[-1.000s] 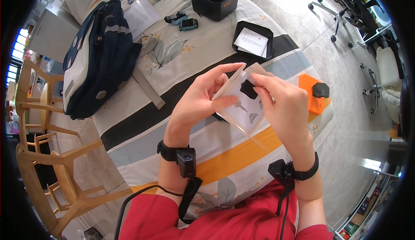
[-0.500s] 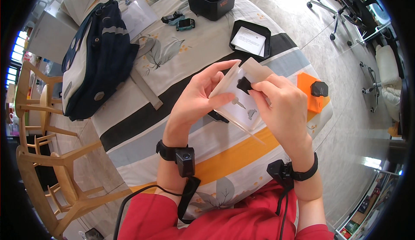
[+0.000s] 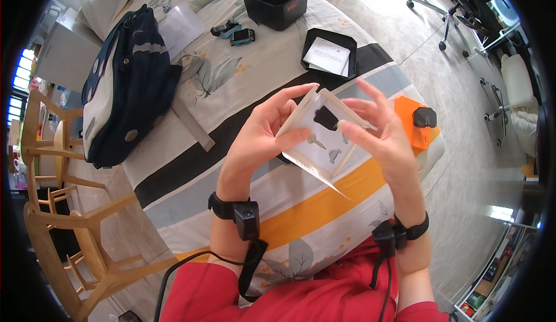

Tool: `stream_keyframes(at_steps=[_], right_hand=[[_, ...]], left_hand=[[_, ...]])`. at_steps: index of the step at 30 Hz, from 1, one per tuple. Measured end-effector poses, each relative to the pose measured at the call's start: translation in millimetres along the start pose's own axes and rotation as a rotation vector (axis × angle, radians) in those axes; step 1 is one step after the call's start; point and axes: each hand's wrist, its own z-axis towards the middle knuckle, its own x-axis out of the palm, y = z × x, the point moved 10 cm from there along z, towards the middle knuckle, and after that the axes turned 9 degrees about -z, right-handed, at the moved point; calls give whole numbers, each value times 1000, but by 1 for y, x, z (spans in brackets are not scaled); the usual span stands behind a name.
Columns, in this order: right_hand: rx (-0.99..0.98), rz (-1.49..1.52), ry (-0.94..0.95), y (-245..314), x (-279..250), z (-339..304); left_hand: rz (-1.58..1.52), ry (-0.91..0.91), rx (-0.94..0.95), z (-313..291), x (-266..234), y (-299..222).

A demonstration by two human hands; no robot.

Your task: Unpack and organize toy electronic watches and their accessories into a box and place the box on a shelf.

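Above the table (image 3: 289,220) spread with white cloth banded in black, grey and orange, toward its right-hand edge, the left hand (image 3: 267,124) is grasping a small white open-faced box (image 3: 322,155) by its left side, its thumb lying across the face and its fingers curling behind. Near the far corner of that face, a flat black roughly trapezoidal piece (image 3: 325,117) is resting, with pale grey shapes showing nearer the person. The right hand (image 3: 385,131) is holding nothing visible: its fingers are standing loosely apart past the box's right side, its thumb tip pointing leftward at the piece. So the piece is lying between the two thumb tips, the right one seeming the nearer; whether it is touching cannot be told. Its outline is looking nearly as wide as long, leaving its long axis uncertain. Beside the table's right edge, an orange box (image 3: 407,128) is carrying a black octagonal block (image 3: 424,117); farther off, a shallow black octagonal tray (image 3: 324,32) is holding white papers (image 3: 329,55).
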Motion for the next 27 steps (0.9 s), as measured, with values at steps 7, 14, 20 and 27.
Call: stream_keyframes(at_steps=[7,14,20,27], right_hand=[[117,194,33,-15,22,0],[91,170,85,-4,18,0],[52,109,78,2,13,1],[40,66,92,0,6,-4]], left_hand=[[106,21,-10,1,10,5],[-103,279,25,-4,26,4],[-157,97,-91,1,21,17],[-85,4,-9,3,13,11]])
